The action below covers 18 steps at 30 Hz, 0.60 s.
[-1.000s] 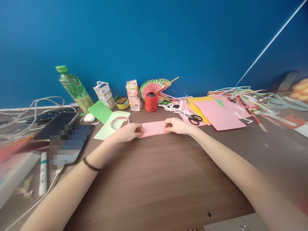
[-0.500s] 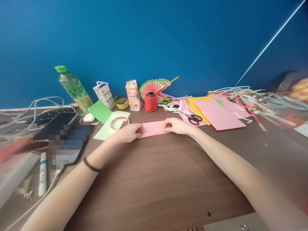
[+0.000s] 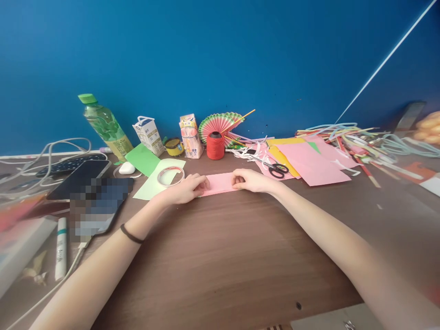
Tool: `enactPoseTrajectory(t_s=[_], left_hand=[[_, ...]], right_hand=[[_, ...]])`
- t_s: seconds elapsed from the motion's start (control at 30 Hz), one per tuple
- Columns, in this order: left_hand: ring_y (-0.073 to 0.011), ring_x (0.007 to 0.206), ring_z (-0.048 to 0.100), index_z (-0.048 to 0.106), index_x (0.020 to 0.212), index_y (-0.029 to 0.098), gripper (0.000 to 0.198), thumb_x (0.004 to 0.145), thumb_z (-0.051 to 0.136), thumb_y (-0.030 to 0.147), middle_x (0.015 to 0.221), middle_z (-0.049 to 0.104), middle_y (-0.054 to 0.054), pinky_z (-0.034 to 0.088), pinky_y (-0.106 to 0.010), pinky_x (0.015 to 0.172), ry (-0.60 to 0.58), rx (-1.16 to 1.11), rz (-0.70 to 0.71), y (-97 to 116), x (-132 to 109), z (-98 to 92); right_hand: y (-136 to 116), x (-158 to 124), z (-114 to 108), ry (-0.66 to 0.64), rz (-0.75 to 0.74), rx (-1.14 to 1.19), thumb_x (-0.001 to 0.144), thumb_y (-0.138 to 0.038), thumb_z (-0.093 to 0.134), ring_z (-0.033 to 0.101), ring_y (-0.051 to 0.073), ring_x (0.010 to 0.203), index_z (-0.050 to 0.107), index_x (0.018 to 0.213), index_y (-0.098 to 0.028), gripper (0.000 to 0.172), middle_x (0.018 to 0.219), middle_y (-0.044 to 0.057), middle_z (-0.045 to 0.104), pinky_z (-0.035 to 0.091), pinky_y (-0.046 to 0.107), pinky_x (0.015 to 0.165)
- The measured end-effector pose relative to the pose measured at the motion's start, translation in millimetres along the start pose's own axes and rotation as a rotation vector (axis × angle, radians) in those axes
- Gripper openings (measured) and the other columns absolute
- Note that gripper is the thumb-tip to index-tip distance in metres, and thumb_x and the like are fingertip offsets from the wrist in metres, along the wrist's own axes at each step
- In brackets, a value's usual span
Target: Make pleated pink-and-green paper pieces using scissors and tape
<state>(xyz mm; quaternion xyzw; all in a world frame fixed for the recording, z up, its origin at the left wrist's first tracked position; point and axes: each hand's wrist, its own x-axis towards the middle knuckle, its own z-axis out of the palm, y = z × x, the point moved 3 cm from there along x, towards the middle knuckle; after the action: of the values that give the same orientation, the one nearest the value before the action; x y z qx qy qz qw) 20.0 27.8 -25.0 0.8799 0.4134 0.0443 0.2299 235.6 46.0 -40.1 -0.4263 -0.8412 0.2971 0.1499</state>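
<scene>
A folded strip of pink paper [image 3: 220, 183] lies flat on the brown wooden table [image 3: 227, 256]. My left hand [image 3: 187, 189] pinches its left end with curled fingers. At the right end, my right hand [image 3: 250, 179] has its fingers closed on the paper too. A roll of clear tape [image 3: 170, 175] rests on light green paper just left of my left hand. Black-handled scissors [image 3: 277, 169] lie just right of my right hand.
Pink and yellow sheets [image 3: 309, 162] and paper strips [image 3: 360, 142] fill the right. A red thread spool [image 3: 215, 145], paper fan [image 3: 220, 123], cartons and a green bottle [image 3: 103, 123] line the blue wall. A phone [image 3: 92, 201], cables and a marker [image 3: 61, 247] sit left.
My left hand has slid slightly right along the pink strip, and my right hand shifted a little left. The paper stays on the table.
</scene>
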Motion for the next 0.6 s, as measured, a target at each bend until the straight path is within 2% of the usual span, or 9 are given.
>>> enactPoseTrajectory(t_s=[0.17,0.3,0.43,0.6], left_hand=[[-0.0204,0.1,0.043,0.054,0.103,0.024,0.028,0.081,0.038,0.022,0.106,0.048,-0.004,0.032,-0.036,0.092,-0.057,-0.023,-0.059,2,-1,-0.3],[-0.0212,0.105,0.041,0.057,0.104,0.028,0.036,0.076,0.038,0.016,0.11,0.047,-0.003,0.029,-0.039,0.096,-0.072,-0.038,-0.095,4,1,0.2],[-0.0218,0.106,0.039,0.058,0.104,0.03,0.044,0.072,0.035,0.01,0.108,0.046,-0.002,0.027,-0.042,0.096,-0.067,-0.038,-0.125,10,3,2.2],[-0.0225,0.106,0.038,0.06,0.1,0.03,0.043,0.075,0.031,0.01,0.109,0.046,-0.002,0.026,-0.045,0.095,-0.045,-0.015,-0.118,20,6,5.2]], right_hand=[[-11,-3,2,-0.012,-0.133,-0.041,0.074,-0.011,0.048,0.048,0.017,0.087,0.056,0.083,-0.018,0.014,0.087,0.003,0.054,0.039,0.031,0.08],[-18,-5,4,-0.078,-0.155,-0.05,0.075,-0.005,0.042,0.041,0.02,0.108,0.059,0.089,-0.02,0.026,0.111,0.004,0.053,0.029,0.043,0.096],[-21,-5,6,-0.137,-0.124,-0.047,0.077,-0.004,0.038,0.03,0.024,0.122,0.062,0.093,-0.023,0.034,0.132,0.001,0.043,0.019,0.054,0.1],[-22,-4,13,-0.164,-0.122,-0.013,0.078,-0.003,0.032,0.023,0.024,0.127,0.063,0.097,-0.027,0.044,0.139,-0.005,0.037,0.013,0.059,0.101]])
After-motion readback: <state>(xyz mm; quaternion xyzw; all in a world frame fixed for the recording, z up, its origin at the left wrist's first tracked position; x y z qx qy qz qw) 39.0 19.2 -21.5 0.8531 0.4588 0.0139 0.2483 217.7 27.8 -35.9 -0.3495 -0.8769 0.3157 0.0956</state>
